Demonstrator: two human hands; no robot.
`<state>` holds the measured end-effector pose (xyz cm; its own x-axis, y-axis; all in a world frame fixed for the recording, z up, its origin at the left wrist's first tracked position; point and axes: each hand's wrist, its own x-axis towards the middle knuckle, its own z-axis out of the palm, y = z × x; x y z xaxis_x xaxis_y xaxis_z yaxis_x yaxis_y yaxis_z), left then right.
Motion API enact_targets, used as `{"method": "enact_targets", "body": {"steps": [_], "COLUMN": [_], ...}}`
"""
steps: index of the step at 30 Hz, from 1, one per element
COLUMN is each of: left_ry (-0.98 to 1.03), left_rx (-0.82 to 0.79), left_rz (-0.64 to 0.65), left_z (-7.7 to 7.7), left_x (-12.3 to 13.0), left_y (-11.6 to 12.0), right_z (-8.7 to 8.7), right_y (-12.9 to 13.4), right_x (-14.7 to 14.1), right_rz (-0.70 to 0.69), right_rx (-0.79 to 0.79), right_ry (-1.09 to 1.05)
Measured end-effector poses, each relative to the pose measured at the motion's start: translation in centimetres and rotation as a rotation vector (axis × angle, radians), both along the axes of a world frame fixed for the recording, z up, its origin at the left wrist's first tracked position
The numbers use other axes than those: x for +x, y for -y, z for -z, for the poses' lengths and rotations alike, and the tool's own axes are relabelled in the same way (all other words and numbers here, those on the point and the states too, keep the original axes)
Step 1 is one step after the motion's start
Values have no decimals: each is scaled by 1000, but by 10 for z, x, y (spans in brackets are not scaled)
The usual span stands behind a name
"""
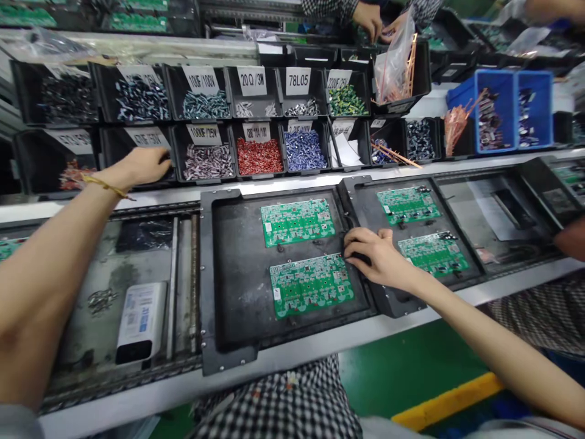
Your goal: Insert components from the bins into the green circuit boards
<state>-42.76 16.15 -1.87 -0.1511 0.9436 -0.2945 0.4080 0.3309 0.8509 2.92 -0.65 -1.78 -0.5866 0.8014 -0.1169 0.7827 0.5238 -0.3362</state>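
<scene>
My left hand (142, 166) reaches over the front-row bin (109, 149) with a 47UF/50V label. Its fingers bend downward, and their tips and anything between them are hidden. At the right edge of a black tray (237, 311), my right hand (377, 255) has its fingertips pinched together by the upper right corner of a green circuit board (313, 283). Whatever small thing those fingers hold cannot be made out. Another green circuit board (297, 222) lies behind it in the same tray.
Labelled bins of components, with red parts (259, 155) and blue parts (305, 149), line the back. A second tray to the right carries two boards (406, 204). A white box-like device (141, 320) lies at left. Co-worker's hands (368, 21) show across the line.
</scene>
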Motion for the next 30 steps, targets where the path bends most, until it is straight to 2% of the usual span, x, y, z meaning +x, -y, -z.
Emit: {"method": "enact_targets", "body": {"steps": [3, 4, 9, 12, 15, 18, 21, 23, 26, 30], "left_ry": [-8, 65, 771, 920, 1042, 1151, 1220, 1223, 1131, 1084], "left_rx": [127, 136, 57, 175, 213, 179, 76, -78, -344, -606], "left_rz": [-139, -186, -318, -396, -368, -291, -241, -233, -170, -40], "left_z": [-2, -4, -9, -11, -20, -35, -43, -41, -27, -5], "left_x": [4, 5, -3, -2, 12, 44, 91, 125, 167, 195], "left_y": [3, 3, 2, 5, 8, 16, 40, 68, 119, 174], "right_z": [3, 3, 4, 3, 2, 1, 0, 1, 0, -8], "right_y": [0, 0, 1, 1, 1, 1, 3, 5, 8, 8], "right_x": [-2, -2, -1, -1, -1, -2, -5, -7, -9, -16], "right_rz": [-6, -7, -1, -4, -23, -52, -87, -113, -146, -124], "right_rx": [3, 8, 12, 16, 17, 41, 93, 136, 190, 162], "right_ry": [-1, -2, -16, -12, -1, 21, 55, 75, 112, 144]}}
